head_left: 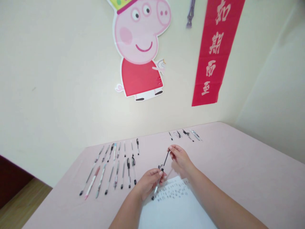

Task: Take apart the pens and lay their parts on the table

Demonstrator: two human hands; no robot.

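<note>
Over the pink table (238, 171) my left hand (149, 182) is closed around the barrel of a clear pen (157, 186), whose tip points down toward a white sheet of paper (176, 206) with handwriting on it. My right hand (179, 156) pinches the upper end of a thin dark refill (166, 159) that runs down into the pen's top. Both hands hover just above the paper's far edge.
Several pens (111, 170) lie in rows on the table to the left of my hands. A few small pen parts (187, 134) lie near the far edge by the wall. A cartoon pig sticker (140, 47) and a red banner (214, 51) hang on the wall.
</note>
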